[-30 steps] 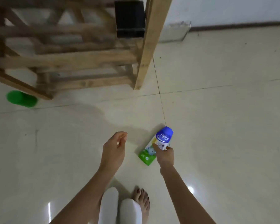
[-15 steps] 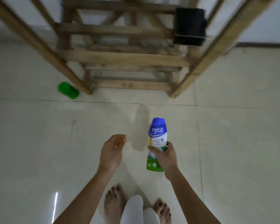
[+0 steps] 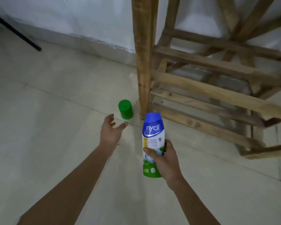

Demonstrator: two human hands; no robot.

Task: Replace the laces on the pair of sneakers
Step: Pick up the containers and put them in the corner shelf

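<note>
No sneakers or laces are in view. My right hand (image 3: 165, 161) grips the lower half of a blue, white and green powder bottle (image 3: 153, 137) and holds it upright above the floor. My left hand (image 3: 111, 129) is stretched forward with its fingers spread, holding nothing, a short way below a green cylindrical container (image 3: 125, 109) that lies on the tiled floor.
A wooden frame (image 3: 209, 82) of slats and posts fills the right side, its near post (image 3: 143, 62) standing just right of the green container. A white wall (image 3: 71, 15) runs behind. A black rod (image 3: 15, 30) slants down at the far left.
The view has swung left and closer to the wooden frame. My right hand has raised the bottle upright. My left hand has opened and reached forward toward the green container.
</note>
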